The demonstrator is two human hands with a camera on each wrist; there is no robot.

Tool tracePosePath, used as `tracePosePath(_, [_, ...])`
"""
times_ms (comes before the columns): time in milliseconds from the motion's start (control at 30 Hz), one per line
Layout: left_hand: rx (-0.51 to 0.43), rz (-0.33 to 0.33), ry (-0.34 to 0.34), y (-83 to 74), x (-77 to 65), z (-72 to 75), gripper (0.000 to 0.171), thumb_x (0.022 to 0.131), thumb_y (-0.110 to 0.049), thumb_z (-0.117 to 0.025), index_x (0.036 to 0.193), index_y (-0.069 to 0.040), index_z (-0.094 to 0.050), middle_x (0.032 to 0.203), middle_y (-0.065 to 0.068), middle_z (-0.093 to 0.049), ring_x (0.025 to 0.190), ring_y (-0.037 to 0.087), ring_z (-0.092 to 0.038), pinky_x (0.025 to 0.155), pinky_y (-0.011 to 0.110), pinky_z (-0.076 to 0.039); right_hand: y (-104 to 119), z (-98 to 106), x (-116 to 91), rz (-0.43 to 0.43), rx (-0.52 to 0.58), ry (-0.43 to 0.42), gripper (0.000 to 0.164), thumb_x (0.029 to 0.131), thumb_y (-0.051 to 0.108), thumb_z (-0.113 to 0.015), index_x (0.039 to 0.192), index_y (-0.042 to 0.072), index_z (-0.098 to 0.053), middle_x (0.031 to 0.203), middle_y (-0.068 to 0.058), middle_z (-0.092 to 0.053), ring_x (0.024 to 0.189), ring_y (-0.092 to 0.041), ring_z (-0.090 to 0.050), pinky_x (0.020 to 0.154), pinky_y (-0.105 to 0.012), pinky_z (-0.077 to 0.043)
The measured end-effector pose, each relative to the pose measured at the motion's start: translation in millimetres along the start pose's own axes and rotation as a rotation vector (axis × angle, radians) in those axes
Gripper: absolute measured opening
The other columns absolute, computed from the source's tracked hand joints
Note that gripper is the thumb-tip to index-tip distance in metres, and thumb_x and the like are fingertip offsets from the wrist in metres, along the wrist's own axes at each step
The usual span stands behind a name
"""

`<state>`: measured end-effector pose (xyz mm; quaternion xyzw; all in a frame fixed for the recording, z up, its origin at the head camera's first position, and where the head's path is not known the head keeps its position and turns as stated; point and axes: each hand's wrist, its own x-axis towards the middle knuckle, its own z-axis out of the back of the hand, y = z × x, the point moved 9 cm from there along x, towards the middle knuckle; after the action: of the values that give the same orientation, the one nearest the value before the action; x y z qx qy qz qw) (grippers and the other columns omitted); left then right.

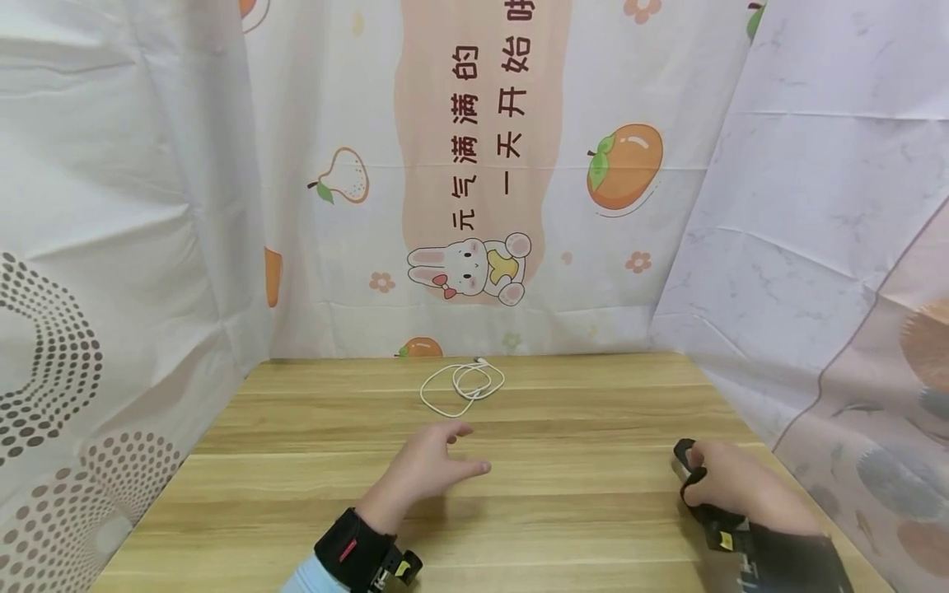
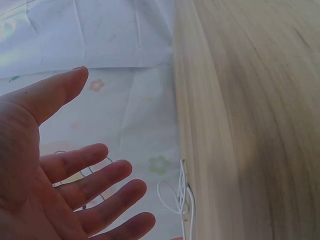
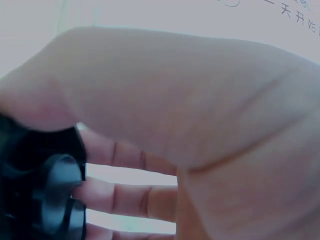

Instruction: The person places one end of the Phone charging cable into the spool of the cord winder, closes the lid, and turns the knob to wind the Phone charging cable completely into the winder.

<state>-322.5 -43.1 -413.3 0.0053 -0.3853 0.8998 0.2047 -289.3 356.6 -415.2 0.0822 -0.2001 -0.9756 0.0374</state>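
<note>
My left hand (image 1: 424,468) hangs over the wooden table (image 1: 578,494), thumb and fingers spread apart; beyond it lies a looped white cable (image 1: 475,398). The cloth (image 1: 482,177) behind reads 元气满满的, 一天开始. My right hand (image 1: 734,487), near the right edge, pinches a black object (image 3: 42,182) between thumb and fingers.

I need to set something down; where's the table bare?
Bare table: between the left hand and right hand; left of the white cable to the dotted fabric. Crowded: back middle, where the cable lies, and the right, where the right hand grips a black object.
</note>
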Motion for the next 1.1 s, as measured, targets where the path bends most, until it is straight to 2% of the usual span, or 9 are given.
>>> tracePosePath(267, [-0.004,0.007,-0.003,-1.3,0.0,6.8,0.066,0.083,-0.053,-0.081,0.134,-0.014,-0.066,0.133,0.005,-0.065,0.12,0.029,-0.06,0.094,0.049,-0.052,15,12,2,-0.025,-0.046,-0.026,0.037,0.076,0.02,-0.077,0.104,0.001,-0.059,0.085,-0.004,-0.06,0.074,-0.022,-0.054,0.062,-0.037,-0.046])
tracePosePath(400, [0.004,0.018,-0.009,-1.4,-0.4,11.3,0.068,0.083,-0.055,-0.08,0.135,-0.014,-0.066,0.133,0.005,-0.065,0.121,0.029,-0.06,0.096,0.05,-0.051,28,17,5,0.018,-0.094,-0.062,0.036,0.075,0.02,-0.076,0.101,0.001,-0.061,0.083,-0.004,-0.061,0.073,-0.022,-0.052,0.064,-0.037,-0.044])
tracePosePath(567, [0.013,0.02,-0.019,-0.4,-1.8,17.0,0.069,0.082,-0.058,-0.079,0.135,-0.016,-0.065,0.134,0.005,-0.064,0.121,0.029,-0.059,0.096,0.05,-0.051,44,23,8,0.063,-0.125,-0.104,0.037,0.074,0.021,-0.077,0.1,0.0,-0.063,0.088,-0.007,-0.064,0.074,-0.023,-0.052,0.065,-0.037,-0.044])
tracePosePath(767, [0.014,0.002,-0.035,-1.6,-3.3,23.6,0.07,0.083,-0.057,-0.079,0.136,-0.014,-0.065,0.135,0.006,-0.064,0.122,0.031,-0.06,0.097,0.051,-0.051,61,25,11,0.067,-0.129,-0.111,0.037,0.075,0.022,-0.078,0.103,0.002,-0.063,0.088,-0.005,-0.063,0.071,-0.022,-0.05,0.063,-0.036,-0.042])
tracePosePath(933, [0.016,-0.005,-0.051,-3.1,-5.2,29.7,0.068,0.083,-0.053,-0.08,0.136,-0.015,-0.065,0.135,0.006,-0.064,0.122,0.031,-0.06,0.098,0.051,-0.05,79,26,14,0.099,-0.131,-0.142,0.033,0.074,0.021,-0.076,0.099,0.006,-0.061,0.082,-0.003,-0.058,0.068,-0.02,-0.049,0.062,-0.035,-0.041])
tracePosePath(1100, [0.035,-0.008,-0.066,-0.9,-7.0,35.8,0.067,0.083,-0.053,-0.08,0.136,-0.016,-0.065,0.134,0.006,-0.065,0.12,0.031,-0.06,0.096,0.05,-0.051,98,26,19,0.122,-0.121,-0.16,0.033,0.074,0.022,-0.075,0.1,0.006,-0.062,0.082,-0.002,-0.058,0.071,-0.021,-0.051,0.064,-0.036,-0.044])
